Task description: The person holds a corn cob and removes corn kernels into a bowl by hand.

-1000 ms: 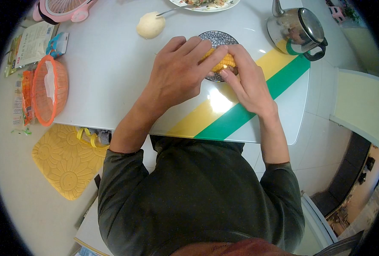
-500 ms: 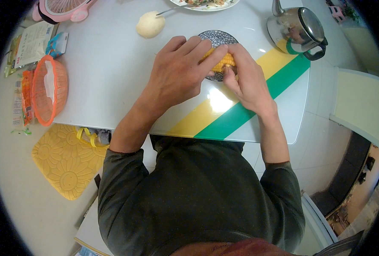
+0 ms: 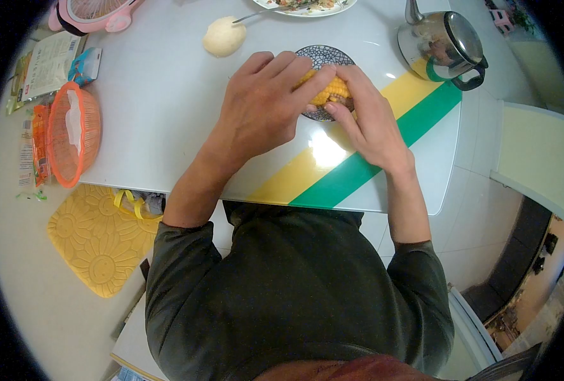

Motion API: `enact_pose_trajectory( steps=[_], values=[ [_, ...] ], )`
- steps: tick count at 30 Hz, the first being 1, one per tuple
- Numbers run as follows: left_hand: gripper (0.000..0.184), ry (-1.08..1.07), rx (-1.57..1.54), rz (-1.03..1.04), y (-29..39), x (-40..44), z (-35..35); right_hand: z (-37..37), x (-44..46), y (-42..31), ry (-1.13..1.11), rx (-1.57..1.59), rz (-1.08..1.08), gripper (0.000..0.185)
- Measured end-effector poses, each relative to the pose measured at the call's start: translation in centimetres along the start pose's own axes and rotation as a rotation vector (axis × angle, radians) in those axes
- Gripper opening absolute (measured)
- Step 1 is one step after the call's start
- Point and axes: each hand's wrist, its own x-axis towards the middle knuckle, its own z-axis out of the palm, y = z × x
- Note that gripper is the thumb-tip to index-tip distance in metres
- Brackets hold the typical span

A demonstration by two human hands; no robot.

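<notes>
A yellow corn cob (image 3: 330, 92) is held between both hands over a small dark-patterned plate (image 3: 320, 56) on the white table. My left hand (image 3: 266, 101) is wrapped over the cob's left end, its knuckles hiding that part. On the other side, my right hand (image 3: 367, 117) grips the right end, fingers over the top and thumb at the near side. A patch near the right thumb looks bare of kernels. Most of the plate lies hidden under the hands and the cob.
A pale round bun (image 3: 224, 37) lies beyond my left hand, near an oval plate of food (image 3: 320, 9) with a metal utensil. To the right stands a glass teapot (image 3: 437, 47). An orange basket (image 3: 91, 136) and food packets (image 3: 50, 66) sit at the left.
My right thumb has shifted slightly left and down along the cob, uncovering more of the kernel-free patch. My left hand has moved a little to the left.
</notes>
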Motion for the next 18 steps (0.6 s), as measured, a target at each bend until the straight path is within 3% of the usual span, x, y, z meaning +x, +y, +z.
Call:
enact_pose_trajectory(
  steps=[15, 18],
  values=[
    [0.057, -0.004, 0.013, -0.001, -0.09, -0.03, 0.0, -0.19, 0.01, -0.04, 0.042, -0.034, -0.113, 0.05],
    [0.057, -0.008, 0.019, 0.002, -0.13, -0.05, 0.08, -0.05, 0.1, -0.4, 0.01, -0.03, -0.038, 0.051]
  ],
)
